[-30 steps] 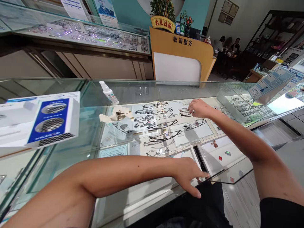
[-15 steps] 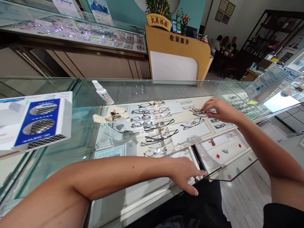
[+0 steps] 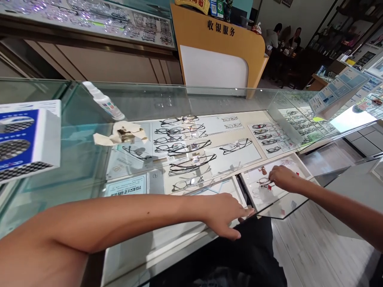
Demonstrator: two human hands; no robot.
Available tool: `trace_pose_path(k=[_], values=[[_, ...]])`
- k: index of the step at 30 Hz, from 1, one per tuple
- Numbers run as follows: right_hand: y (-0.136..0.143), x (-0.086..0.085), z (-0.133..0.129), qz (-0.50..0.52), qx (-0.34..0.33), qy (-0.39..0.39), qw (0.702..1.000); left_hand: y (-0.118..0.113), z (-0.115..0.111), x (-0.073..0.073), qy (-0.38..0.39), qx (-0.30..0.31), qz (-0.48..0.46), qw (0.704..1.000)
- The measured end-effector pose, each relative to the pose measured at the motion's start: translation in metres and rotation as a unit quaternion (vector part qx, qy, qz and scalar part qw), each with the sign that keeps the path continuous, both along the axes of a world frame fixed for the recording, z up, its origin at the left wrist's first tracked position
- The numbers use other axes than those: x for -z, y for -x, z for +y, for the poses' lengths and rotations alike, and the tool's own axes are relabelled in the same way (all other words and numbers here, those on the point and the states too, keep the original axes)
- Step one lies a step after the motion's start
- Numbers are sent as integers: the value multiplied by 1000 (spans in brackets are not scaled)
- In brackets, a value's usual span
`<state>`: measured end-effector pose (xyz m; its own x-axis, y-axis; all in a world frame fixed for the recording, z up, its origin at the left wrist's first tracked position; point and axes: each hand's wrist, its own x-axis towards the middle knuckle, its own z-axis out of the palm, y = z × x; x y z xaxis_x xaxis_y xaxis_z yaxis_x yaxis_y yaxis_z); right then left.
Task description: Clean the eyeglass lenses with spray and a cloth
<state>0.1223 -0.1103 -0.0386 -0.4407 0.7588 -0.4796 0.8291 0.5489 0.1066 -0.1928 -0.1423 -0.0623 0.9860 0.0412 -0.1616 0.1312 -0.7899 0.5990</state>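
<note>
My right hand [image 3: 283, 178] is closed on a pair of eyeglasses [image 3: 264, 181], held by one side, low over the pulled-out white tray [image 3: 254, 197]. A small brown figure-shaped trinket [image 3: 263, 170] and several little red tags lie in that tray near the glasses. My left hand [image 3: 224, 215] is open, thumb apart and fingers stretched along the front edge of the glass counter; its fingertips touch near the tray's left corner. Beyond the left hand, several dark-framed eyeglasses [image 3: 193, 164] are laid out in rows inside the case. Another pair of glasses [image 3: 236, 146] sits on a white panel.
A white spray bottle [image 3: 104, 103] and a crumpled cream cloth or paper [image 3: 119, 134] are on the glass at left. A blue and white box [image 3: 30, 139] stands further left. A leaning card stand [image 3: 338, 93] is at right. People sit far back.
My right hand has come down and toward me, from above the glasses display to over the tray, carrying the eyeglasses. The left hand stays at the counter edge; the view has tilted down.
</note>
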Motion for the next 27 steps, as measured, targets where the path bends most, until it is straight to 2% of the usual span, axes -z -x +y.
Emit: trace_pose_path(k=[3, 7, 12, 16, 20, 24, 27], values=[[3, 28, 32, 15, -17, -46, 999, 0, 0, 1, -2, -4, -20, 1000], [14, 55, 92, 28, -7, -102, 994, 0, -1, 0, -14, 2, -10, 1000], [34, 79, 169, 57, -7, -146, 988, 1, -5, -3, 22, -8, 18, 1000], [45, 95, 218, 77, -8, -160, 984, 3, -11, 3, 33, -24, -11, 999], [49, 111, 245, 89, -13, -151, 984, 7, -16, 9, 14, -24, -42, 999], [51, 122, 255, 95, -18, -141, 985, 10, -17, 9, 10, -28, -57, 998], [52, 124, 257, 97, -18, -138, 986, 10, -17, 6, 13, -25, -40, 999]])
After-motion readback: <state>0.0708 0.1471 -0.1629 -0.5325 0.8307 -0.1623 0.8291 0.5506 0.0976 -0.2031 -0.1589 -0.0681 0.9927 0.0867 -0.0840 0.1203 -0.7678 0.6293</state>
